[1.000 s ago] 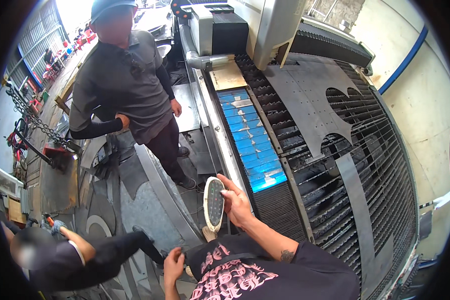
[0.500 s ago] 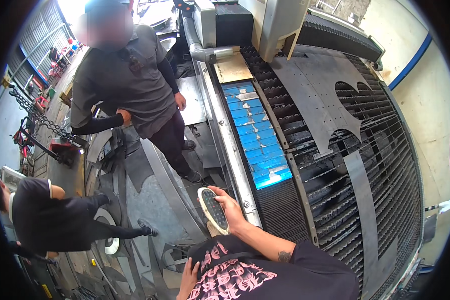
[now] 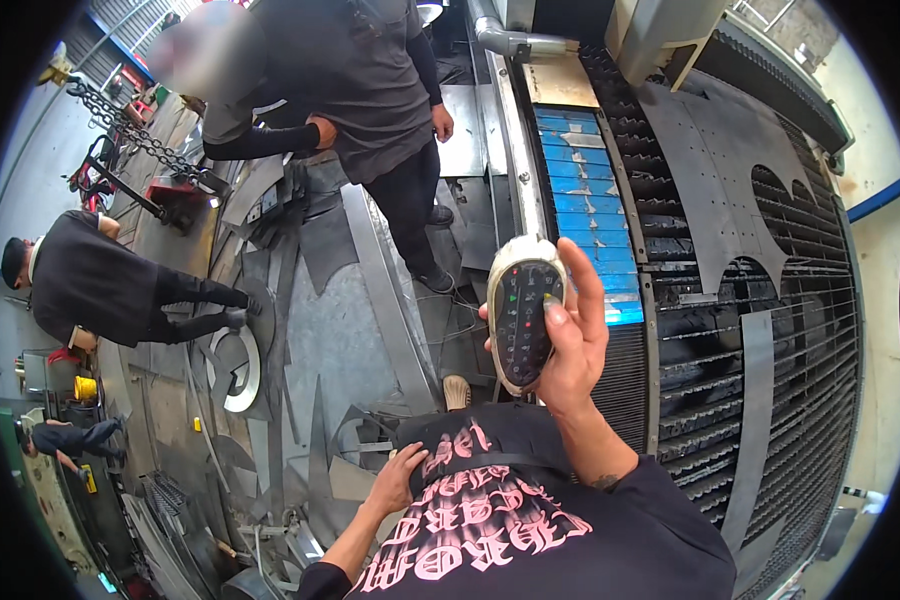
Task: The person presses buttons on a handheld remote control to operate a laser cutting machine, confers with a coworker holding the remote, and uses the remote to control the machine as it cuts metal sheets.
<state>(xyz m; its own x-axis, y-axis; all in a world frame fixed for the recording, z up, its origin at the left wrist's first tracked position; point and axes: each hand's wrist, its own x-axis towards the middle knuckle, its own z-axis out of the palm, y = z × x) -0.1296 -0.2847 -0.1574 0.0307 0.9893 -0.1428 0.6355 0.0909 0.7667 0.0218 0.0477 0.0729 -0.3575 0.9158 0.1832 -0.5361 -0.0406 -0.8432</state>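
In my right hand is an oval remote control with a dirty cream rim and a dark face bearing several small coloured buttons. My thumb lies over its button face, while the other fingers wrap round behind it. It is held up in front of my body, its buttons facing me. Against the front of my dark printed shirt, near the waist, rests my left hand, fingers stretched out and nothing seen in them.
At right, a slatted cutting bed bears a cut metal sheet and a narrow metal strip. Blue panels run along its near side. One person stands ahead; another is at left. Metal offcuts litter the floor.
My right hand has raised the remote and turned its button face toward me, with the thumb now over it. The view has swung, bringing more of the left floor and a third person into sight.
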